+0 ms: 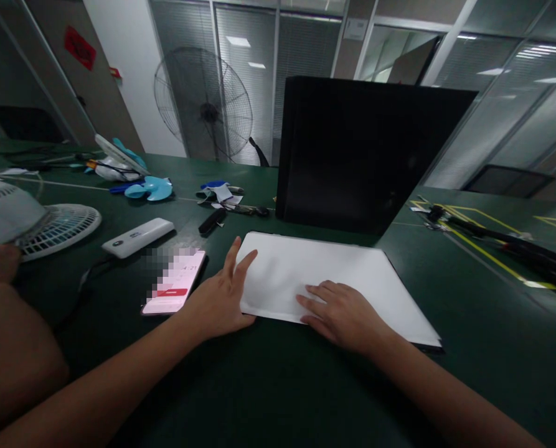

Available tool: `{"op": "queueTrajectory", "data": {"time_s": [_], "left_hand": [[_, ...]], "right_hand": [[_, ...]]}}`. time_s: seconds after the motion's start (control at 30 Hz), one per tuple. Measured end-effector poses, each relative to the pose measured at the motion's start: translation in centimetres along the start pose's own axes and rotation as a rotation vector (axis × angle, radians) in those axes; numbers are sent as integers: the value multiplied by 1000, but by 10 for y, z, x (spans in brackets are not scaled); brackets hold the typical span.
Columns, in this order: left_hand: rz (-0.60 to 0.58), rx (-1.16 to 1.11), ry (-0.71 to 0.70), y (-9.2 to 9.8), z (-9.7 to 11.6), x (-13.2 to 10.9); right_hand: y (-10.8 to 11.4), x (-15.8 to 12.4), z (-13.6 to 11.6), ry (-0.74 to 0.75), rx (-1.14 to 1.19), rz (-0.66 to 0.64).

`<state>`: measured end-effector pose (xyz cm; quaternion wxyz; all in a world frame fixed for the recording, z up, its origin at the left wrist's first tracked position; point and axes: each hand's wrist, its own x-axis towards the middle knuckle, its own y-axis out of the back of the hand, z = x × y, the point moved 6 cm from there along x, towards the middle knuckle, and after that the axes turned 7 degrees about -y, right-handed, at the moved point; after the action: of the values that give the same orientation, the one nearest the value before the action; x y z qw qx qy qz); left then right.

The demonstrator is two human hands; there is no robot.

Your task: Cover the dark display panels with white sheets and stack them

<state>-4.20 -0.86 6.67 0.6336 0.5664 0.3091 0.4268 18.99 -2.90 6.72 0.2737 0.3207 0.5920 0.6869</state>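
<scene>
A white sheet of paper lies flat on the dark green table, with a thin dark edge of something showing beneath its right side. My left hand is at the sheet's left edge, its fingers spread and pointing away from me. Across the near part of the paper rests my right hand, palm down with the fingers stretched to the left. Neither hand grips anything. To the left of my left hand lies a phone with a lit pink screen, partly pixelated.
A large black box-like panel stands behind the paper. On the left are a white power bank, a fan grille, blue fan blades and another person's arm. A black rod lies at the right.
</scene>
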Motion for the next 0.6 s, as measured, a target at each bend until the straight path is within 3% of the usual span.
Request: {"op": "queueTrajectory", "data": {"time_s": [0.33, 0.6], "left_hand": [[34, -2, -66, 5, 4, -2], [-68, 90, 6, 9, 7, -1]], "right_hand": [[-1, -2, 3, 67, 52, 3], [2, -2, 7, 70, 104, -3]]}}
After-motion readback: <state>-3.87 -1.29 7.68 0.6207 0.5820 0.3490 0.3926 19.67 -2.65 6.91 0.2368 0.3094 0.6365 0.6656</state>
